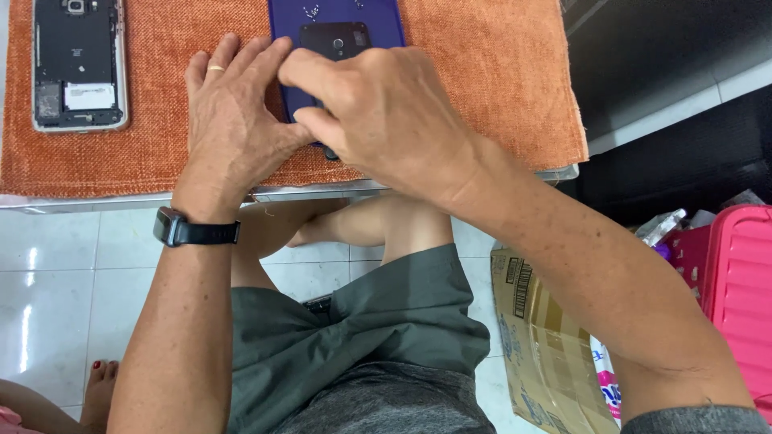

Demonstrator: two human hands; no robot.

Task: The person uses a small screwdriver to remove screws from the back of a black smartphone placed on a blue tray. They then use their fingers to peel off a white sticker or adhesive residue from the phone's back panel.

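Together, both hands press on a blue phone (338, 32) lying back-up on an orange mat (482, 72). The right hand (386, 112) covers the phone's near end, fingers curled down onto it, thumb tucked under; whether it pinches a tool there cannot be told. The left hand (233, 112), wearing a ring, lies flat against the phone's left edge, fingers stretched out and touching the right hand's fingertips over the blue back. A dark watch (189, 231) circles the left wrist.

The phone sits at the mat's far middle, its dark camera plate showing just beyond the knuckles. Well to the phone's left, on the same mat, lies a second phone (79, 64) with its back off, dark insides and a white patch exposed.

The mat covers a table (96, 201) whose pale edge runs nearer than the phone. Below that edge show the person's bare knees and grey shorts (362, 337) over a white tiled floor (48, 281). To the phone's lower right stand a cardboard box (539, 354) and a pink case (740, 281). Another person's foot (100, 386) shows at lower left.
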